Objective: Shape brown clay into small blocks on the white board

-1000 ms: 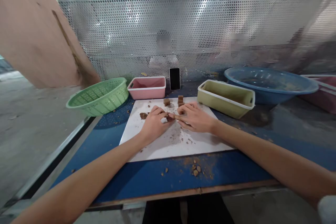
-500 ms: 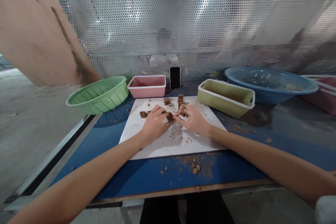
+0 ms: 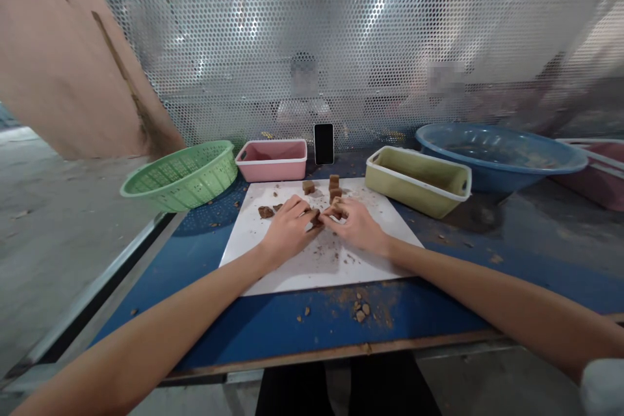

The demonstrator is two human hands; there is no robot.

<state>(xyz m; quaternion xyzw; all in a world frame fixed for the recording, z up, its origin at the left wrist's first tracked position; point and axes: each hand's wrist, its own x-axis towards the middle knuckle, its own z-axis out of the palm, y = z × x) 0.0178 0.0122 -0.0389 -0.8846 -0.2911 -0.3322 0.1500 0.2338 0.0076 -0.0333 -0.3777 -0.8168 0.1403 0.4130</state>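
Note:
My left hand point(image 3: 288, 229) grips a dark brown crumbly lump point(image 3: 316, 217) between thumb and fingers, low over a white board point(image 3: 273, 276). From the other side my right hand point(image 3: 357, 224) meets it, its thumb and fingertips pinched at the lump's edge. My fingers partly cover the lump. Just beyond the right hand, small brown blocks point(image 3: 334, 187) stand in a short row, with a separate brown block point(image 3: 309, 187) to their left. Left of my left hand lies a rough brown chunk point(image 3: 266, 212). Crumbs are scattered over the board beneath my hands.
A green basket point(image 3: 205, 185), a pink bin point(image 3: 275, 170) and an upright phone point(image 3: 324, 144) stand behind the board. An olive bin point(image 3: 414, 190) and a wide blue basin point(image 3: 502, 175) are at the right. Perforated metal point(image 3: 341, 39) closes the back. Small stones point(image 3: 361, 312) lie near the front edge.
My right hand's fingers have shifted slightly around the lump's edge. My left hand keeps its hold, and the bins and blocks stay in place; the view has moved slightly.

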